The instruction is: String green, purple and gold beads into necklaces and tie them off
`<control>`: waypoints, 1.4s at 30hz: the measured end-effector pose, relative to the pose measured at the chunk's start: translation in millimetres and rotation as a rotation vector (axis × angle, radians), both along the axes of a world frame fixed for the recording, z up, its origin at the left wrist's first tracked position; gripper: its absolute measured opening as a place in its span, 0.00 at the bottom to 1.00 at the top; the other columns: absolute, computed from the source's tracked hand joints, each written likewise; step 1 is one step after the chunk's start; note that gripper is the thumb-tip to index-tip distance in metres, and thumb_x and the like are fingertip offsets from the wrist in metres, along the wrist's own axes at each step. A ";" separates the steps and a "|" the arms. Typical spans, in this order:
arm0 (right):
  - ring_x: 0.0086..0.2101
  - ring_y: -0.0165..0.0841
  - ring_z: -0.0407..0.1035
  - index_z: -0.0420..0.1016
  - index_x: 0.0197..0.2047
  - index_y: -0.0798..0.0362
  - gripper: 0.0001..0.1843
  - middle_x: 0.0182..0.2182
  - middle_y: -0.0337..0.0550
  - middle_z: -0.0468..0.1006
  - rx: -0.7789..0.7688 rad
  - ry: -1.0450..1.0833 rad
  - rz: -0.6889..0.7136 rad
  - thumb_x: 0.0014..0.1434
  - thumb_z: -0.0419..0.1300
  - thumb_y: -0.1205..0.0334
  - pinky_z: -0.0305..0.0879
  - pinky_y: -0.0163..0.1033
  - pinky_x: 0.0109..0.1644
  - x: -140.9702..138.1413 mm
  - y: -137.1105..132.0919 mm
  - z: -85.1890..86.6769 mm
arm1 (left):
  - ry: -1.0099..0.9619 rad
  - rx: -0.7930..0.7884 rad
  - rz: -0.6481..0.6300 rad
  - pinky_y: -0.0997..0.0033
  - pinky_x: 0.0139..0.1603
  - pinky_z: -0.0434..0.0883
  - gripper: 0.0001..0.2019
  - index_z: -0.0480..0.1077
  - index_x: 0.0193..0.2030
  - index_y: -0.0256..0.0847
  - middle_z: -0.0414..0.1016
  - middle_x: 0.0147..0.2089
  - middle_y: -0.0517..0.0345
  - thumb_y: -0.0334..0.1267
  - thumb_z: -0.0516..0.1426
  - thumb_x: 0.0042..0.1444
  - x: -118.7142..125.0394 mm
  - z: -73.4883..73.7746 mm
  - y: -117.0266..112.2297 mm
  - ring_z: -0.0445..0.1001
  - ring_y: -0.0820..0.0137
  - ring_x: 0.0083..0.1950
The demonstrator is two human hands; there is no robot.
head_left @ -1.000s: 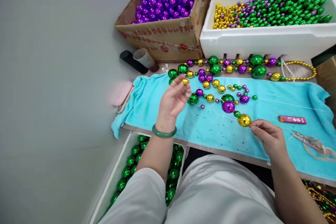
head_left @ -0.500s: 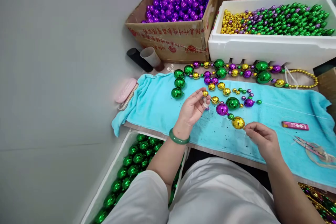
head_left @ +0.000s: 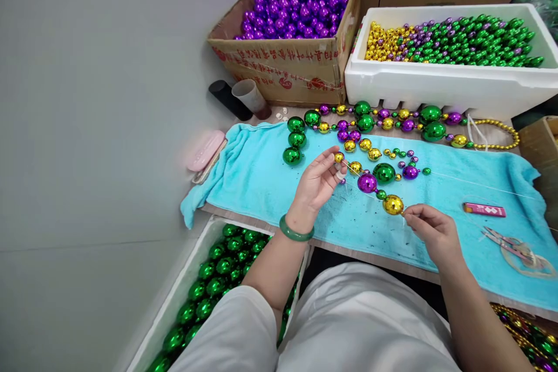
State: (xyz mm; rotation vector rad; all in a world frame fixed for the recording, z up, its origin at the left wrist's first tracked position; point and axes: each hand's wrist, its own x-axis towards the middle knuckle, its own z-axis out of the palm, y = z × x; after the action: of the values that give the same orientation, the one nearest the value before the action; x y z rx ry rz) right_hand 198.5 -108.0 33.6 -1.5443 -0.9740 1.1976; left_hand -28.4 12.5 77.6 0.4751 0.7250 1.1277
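Between thumb and fingertips, my left hand (head_left: pixel 320 180) pinches a small gold bead (head_left: pixel 339 157) on a pale string. My right hand (head_left: pixel 431 232) is closed at the outer end of a large gold bead (head_left: pixel 393 204); what exactly lies between those fingertips is too small to make out. A small green bead (head_left: pixel 381 195) and a purple bead (head_left: pixel 367 183) sit along the string between my hands. Behind them, on the blue towel (head_left: pixel 261 180), lie a big green bead (head_left: pixel 384 172), another purple bead (head_left: pixel 410 172) and several loose smaller beads.
A bead necklace (head_left: pixel 430 114) stretches along the table's back. Beyond stand a cardboard box (head_left: pixel 279 64) of purple beads and a white foam box (head_left: pixel 436 82) of mixed beads. A lighter (head_left: pixel 483 210) and scissors (head_left: pixel 510 244) lie right. Green beads (head_left: pixel 224 265) fill a bin below left.
The whole view has shifted slightly. Both hands keep nearly the same pose, with the beads strung between them.
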 end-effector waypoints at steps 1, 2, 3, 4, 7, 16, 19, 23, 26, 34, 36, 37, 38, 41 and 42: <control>0.22 0.26 0.57 0.76 0.27 0.54 0.11 0.21 0.38 0.70 0.002 -0.002 0.001 0.48 0.65 0.54 0.51 0.33 0.24 -0.2 0.2 0.4 | 0.028 0.010 -0.007 0.77 0.40 0.74 0.10 0.73 0.44 0.36 0.75 0.33 0.58 0.29 0.60 0.54 0.8 0.1 -0.9 0.76 0.76 0.36; 0.22 0.26 0.57 0.76 0.27 0.54 0.11 0.21 0.38 0.70 0.004 -0.005 0.001 0.48 0.65 0.54 0.52 0.33 0.24 -0.6 0.6 0.7 | 0.057 0.022 -0.018 0.77 0.39 0.74 0.12 0.73 0.45 0.37 0.75 0.34 0.58 0.29 0.61 0.53 2.2 -0.1 -2.0 0.76 0.76 0.36; 0.22 0.26 0.57 0.76 0.27 0.54 0.11 0.21 0.38 0.70 0.006 -0.005 0.000 0.47 0.65 0.54 0.52 0.33 0.24 -1.2 1.3 1.0 | 0.084 0.034 -0.035 0.76 0.39 0.74 0.14 0.72 0.46 0.37 0.75 0.34 0.58 0.28 0.63 0.51 4.1 -0.8 -3.1 0.76 0.76 0.36; 0.21 0.26 0.57 0.76 0.27 0.54 0.11 0.21 0.38 0.69 0.006 -0.003 -0.001 0.47 0.65 0.54 0.52 0.33 0.24 -1.9 2.3 1.2 | 0.106 0.043 -0.056 0.76 0.38 0.73 0.17 0.72 0.47 0.37 0.75 0.35 0.59 0.28 0.64 0.48 6.5 -1.9 -4.3 0.76 0.75 0.36; 0.21 0.25 0.55 0.75 0.27 0.54 0.13 0.19 0.37 0.68 0.008 0.023 -0.027 0.46 0.65 0.53 0.51 0.33 0.23 -3.9 6.0 0.6 | 0.155 0.055 -0.114 0.75 0.38 0.73 0.16 0.74 0.42 0.36 0.76 0.35 0.58 0.29 0.66 0.44 15.6 -7.4 -7.3 0.75 0.75 0.36; 0.18 0.23 0.54 0.72 0.28 0.54 0.16 0.18 0.34 0.66 -0.087 0.273 -0.057 0.44 0.67 0.51 0.49 0.32 0.20 -3.1 11.2 -22.1 | 0.441 0.298 -0.186 0.73 0.37 0.72 0.12 0.73 0.38 0.39 0.75 0.35 0.59 0.33 0.66 0.44 34.3 -5.5 -7.1 0.73 0.73 0.35; 0.19 0.23 0.55 0.72 0.29 0.55 0.16 0.19 0.34 0.67 -0.078 0.319 -0.077 0.46 0.67 0.51 0.50 0.31 0.21 -3.0 10.9 -30.8 | 0.426 0.331 -0.185 0.72 0.40 0.73 0.17 0.73 0.46 0.42 0.76 0.42 0.56 0.32 0.62 0.47 37.6 1.9 -6.0 0.75 0.71 0.39; 0.18 0.23 0.54 0.73 0.30 0.55 0.16 0.19 0.34 0.67 -0.078 0.308 -0.063 0.46 0.66 0.50 0.49 0.31 0.20 -4.5 10.8 -37.7 | 0.468 0.353 -0.089 0.73 0.39 0.72 0.10 0.76 0.42 0.41 0.77 0.41 0.55 0.37 0.61 0.52 43.4 8.3 -2.4 0.74 0.72 0.39; 0.18 0.24 0.55 0.75 0.30 0.55 0.16 0.19 0.36 0.69 -0.086 0.222 -0.025 0.46 0.66 0.50 0.50 0.32 0.20 -1.7 12.4 -35.9 | 0.547 0.384 -0.058 0.75 0.36 0.71 0.04 0.77 0.30 0.38 0.77 0.34 0.56 0.37 0.64 0.50 48.4 14.4 0.1 0.73 0.74 0.34; 0.26 0.26 0.63 0.78 0.45 0.51 0.17 0.37 0.43 0.79 0.198 -0.068 -0.046 0.51 0.63 0.55 0.62 0.36 0.29 16.7 27.2 27.8 | 0.564 0.528 -0.147 0.76 0.34 0.70 0.02 0.76 0.28 0.37 0.76 0.30 0.59 0.30 0.64 0.50 67.1 57.7 -9.3 0.73 0.75 0.32; 0.26 0.26 0.65 0.77 0.45 0.51 0.19 0.39 0.44 0.79 0.240 0.029 0.031 0.50 0.64 0.54 0.64 0.36 0.28 11.1 33.4 43.7 | 0.496 0.506 -0.170 0.77 0.33 0.70 0.02 0.75 0.30 0.38 0.75 0.30 0.60 0.31 0.63 0.52 71.8 71.3 -10.8 0.74 0.76 0.31; 0.26 0.27 0.66 0.78 0.44 0.51 0.18 0.38 0.44 0.80 0.244 0.056 0.066 0.49 0.65 0.54 0.65 0.35 0.28 7.5 36.8 48.6 | 0.461 0.487 -0.173 0.78 0.32 0.71 0.01 0.75 0.31 0.38 0.75 0.30 0.61 0.31 0.63 0.53 73.5 78.0 -11.0 0.75 0.76 0.32; 0.27 0.28 0.67 0.78 0.41 0.52 0.17 0.35 0.44 0.80 0.240 0.066 0.086 0.49 0.65 0.53 0.65 0.35 0.28 4.3 40.0 51.4 | 0.429 0.464 -0.169 0.78 0.32 0.71 0.01 0.74 0.32 0.39 0.74 0.30 0.62 0.32 0.62 0.53 74.7 84.2 -11.0 0.75 0.75 0.32; 0.26 0.28 0.68 0.78 0.34 0.53 0.14 0.29 0.43 0.78 0.221 0.032 0.062 0.49 0.65 0.51 0.65 0.35 0.27 0.7 46.4 51.1 | 0.354 0.387 -0.120 0.78 0.33 0.72 0.00 0.73 0.34 0.40 0.73 0.30 0.63 0.33 0.61 0.56 75.8 97.6 -11.0 0.77 0.75 0.34; 0.25 0.28 0.67 0.78 0.33 0.53 0.14 0.27 0.42 0.78 0.221 0.019 0.039 0.49 0.65 0.51 0.65 0.35 0.26 1.7 46.6 49.6 | 0.343 0.370 -0.093 0.77 0.34 0.72 0.01 0.73 0.35 0.40 0.73 0.30 0.63 0.33 0.60 0.56 75.3 99.0 -10.9 0.77 0.74 0.36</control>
State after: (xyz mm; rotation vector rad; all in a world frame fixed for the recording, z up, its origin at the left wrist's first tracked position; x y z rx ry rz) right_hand 200.3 -61.4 83.2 -1.3429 -1.0897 1.0902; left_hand 46.9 1.6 176.6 1.0242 0.7824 1.1073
